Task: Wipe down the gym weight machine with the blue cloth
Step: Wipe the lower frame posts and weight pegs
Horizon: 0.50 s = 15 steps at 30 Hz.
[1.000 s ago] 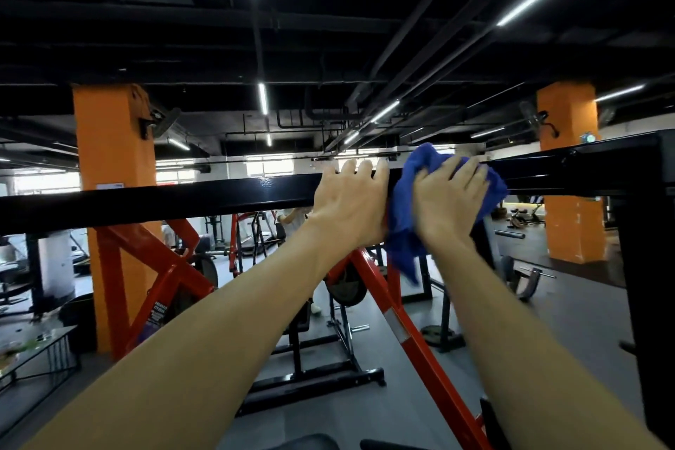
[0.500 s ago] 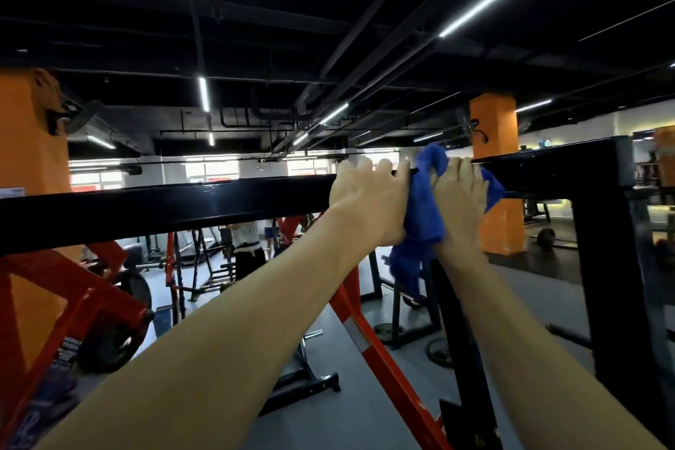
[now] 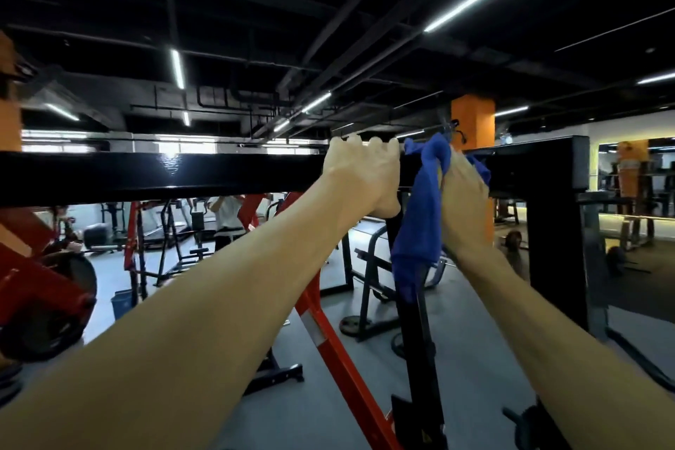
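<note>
In the head view, a black crossbar (image 3: 164,175) of the weight machine runs across the middle of the frame from the left edge to a black upright (image 3: 557,230) at right. The left hand (image 3: 359,177) sits at centre, its fingers curled over the top of the bar and its thumb under the lower edge, gripping the bar itself. Just right of it, the right hand (image 3: 464,201) presses the blue cloth (image 3: 420,215) against the bar; its fingertips are hidden behind cloth and bar, so how tightly it clasps the cloth cannot be told. The cloth bunches over the bar top and hangs in a long tail below it, covering part of a black post (image 3: 420,358) that drops from the bar toward the lower centre. Both forearms cross the lower half of the frame and block much of the floor. Behind the bar, an orange-red frame (image 3: 339,358) slants down at lower centre, 1 orange pillar (image 3: 473,120) stands at upper right, and a person (image 3: 228,215) stands far off at centre left. A blue bin (image 3: 122,303) sits on the floor at left.
</note>
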Motion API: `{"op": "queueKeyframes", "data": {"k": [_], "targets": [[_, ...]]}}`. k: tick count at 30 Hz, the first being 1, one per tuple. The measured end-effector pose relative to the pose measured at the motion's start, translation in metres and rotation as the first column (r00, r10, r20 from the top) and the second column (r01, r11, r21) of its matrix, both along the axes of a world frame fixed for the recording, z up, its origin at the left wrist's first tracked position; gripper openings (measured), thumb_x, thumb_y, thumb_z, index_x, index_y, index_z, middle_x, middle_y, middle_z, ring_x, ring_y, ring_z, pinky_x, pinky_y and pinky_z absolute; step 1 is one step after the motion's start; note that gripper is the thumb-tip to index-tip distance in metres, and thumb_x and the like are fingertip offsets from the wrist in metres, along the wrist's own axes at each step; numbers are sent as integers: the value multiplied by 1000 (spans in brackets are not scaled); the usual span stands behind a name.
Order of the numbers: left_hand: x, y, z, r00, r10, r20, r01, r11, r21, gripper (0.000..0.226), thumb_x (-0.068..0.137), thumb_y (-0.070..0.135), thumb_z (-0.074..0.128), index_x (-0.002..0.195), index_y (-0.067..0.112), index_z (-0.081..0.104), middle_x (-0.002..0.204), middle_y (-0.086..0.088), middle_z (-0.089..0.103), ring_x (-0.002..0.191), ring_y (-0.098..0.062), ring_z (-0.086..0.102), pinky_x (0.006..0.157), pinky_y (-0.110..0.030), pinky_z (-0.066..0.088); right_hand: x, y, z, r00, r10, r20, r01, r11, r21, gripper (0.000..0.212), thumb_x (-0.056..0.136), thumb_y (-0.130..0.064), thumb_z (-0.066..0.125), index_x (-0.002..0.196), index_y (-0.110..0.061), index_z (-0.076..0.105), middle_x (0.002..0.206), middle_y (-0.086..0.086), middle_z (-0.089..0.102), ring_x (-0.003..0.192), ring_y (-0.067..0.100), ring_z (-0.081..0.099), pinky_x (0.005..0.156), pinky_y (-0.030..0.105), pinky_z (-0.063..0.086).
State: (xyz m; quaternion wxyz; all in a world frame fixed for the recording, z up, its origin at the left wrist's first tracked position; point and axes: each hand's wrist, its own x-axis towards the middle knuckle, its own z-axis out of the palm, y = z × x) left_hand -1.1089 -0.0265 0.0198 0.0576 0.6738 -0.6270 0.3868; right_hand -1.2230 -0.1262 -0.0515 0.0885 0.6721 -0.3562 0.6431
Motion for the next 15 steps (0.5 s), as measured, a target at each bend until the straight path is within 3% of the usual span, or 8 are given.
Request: {"op": "queueKeyframes", "data": {"k": [2, 4, 6, 8, 12, 14, 15], "targets": [[-7, -9, -1, 1000, 0, 4, 0, 1000, 2, 85, 80, 48, 69, 150, 18, 30, 140, -4, 51, 127, -31, 50, 95, -45, 43, -18, -5, 8, 995, 91, -44, -92, 995, -32, 29, 102, -31, 39, 95, -8, 56, 86, -2, 55, 88, 23, 58, 75, 24, 36], [-18, -17, -3, 1000, -23, -2, 23, 1000, 1, 82, 81, 50, 69, 147, 18, 34, 139, -4, 51, 126, -31, 50, 95, -45, 43, -45, -16, 31, 963, 77, -259, -59, 995, 79, 26, 106, -24, 41, 103, -6, 60, 91, 4, 61, 94, 31, 62, 72, 25, 36], [-27, -26, 0, 1000, -26, -8, 26, 1000, -5, 80, 82, 52, 69, 146, 16, 36, 140, -4, 51, 128, -31, 50, 98, -45, 43, -74, -29, 59, 815, 17, -580, 124, 971, 203, 25, 107, -18, 37, 111, -5, 59, 108, 19, 64, 105, 40, 60, 87, 37, 41], [-35, -32, 1, 999, -28, -23, 28, 1000, 4, 78, 83, 49, 68, 146, 15, 37, 142, -5, 51, 128, -31, 49, 100, -46, 42, -93, -42, 81, 565, -123, -816, 352, 930, 103, 29, 107, -21, 30, 113, -9, 56, 113, 18, 64, 105, 38, 59, 94, 43, 43], [-42, -39, 2, 1000, 2, -19, -1, 1000, 16, 76, 84, 49, 67, 145, 15, 39, 142, -5, 50, 129, -32, 48, 103, -47, 41, -110, -54, 94, 273, -424, -864, 508, 826, -245, 34, 103, -25, 34, 115, -13, 64, 117, 8, 65, 115, 26, 55, 108, 37, 33], [-41, -43, 0, 1000, -5, -6, 5, 1000, -21, 71, 85, 47, 66, 143, 15, 41, 140, -5, 51, 127, -31, 49, 100, -46, 41, -124, -52, 77, 68, -637, -768, 543, 669, -507, 31, 99, -29, 44, 117, -17, 66, 124, 6, 64, 120, 24, 53, 111, 36, 31], [-41, -43, -1, 1000, -2, 1, 2, 1000, -25, 70, 85, 46, 66, 142, 15, 41, 139, -5, 52, 126, -30, 49, 99, -45, 42, -129, -48, 65, 21, -703, -711, 534, 609, -586, 30, 97, -30, 48, 118, -18, 67, 126, 6, 63, 122, 25, 52, 112, 37, 30]]}}
